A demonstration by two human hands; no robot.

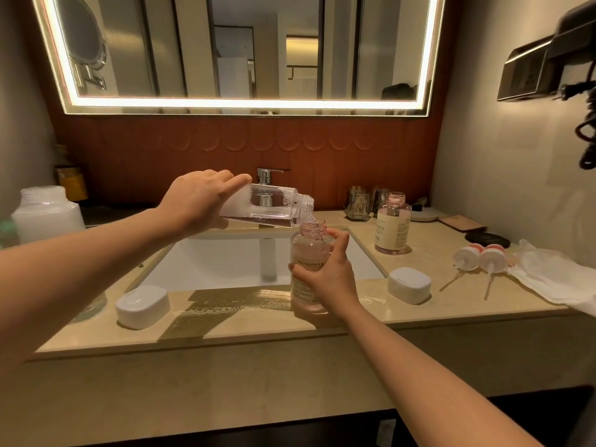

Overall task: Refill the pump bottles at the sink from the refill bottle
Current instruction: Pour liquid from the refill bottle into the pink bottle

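Head view: left hand (pixel 196 201) fingers grip refill bottle (pixel 274 206), long axis near-horizontal, mouth just above pump bottle (pixel 308 269) neck; right hand (pixel 325 272) fingers wrap it.

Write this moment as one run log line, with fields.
step: pouring | left hand: tilts refill bottle | right hand: steadies pump bottle on counter | pumps: off

Counter front lies open between two soap dishes (pixel 143 307) (pixel 409 284) — pump heads (pixel 480 257) and cloth (pixel 554 275) crowd the right.
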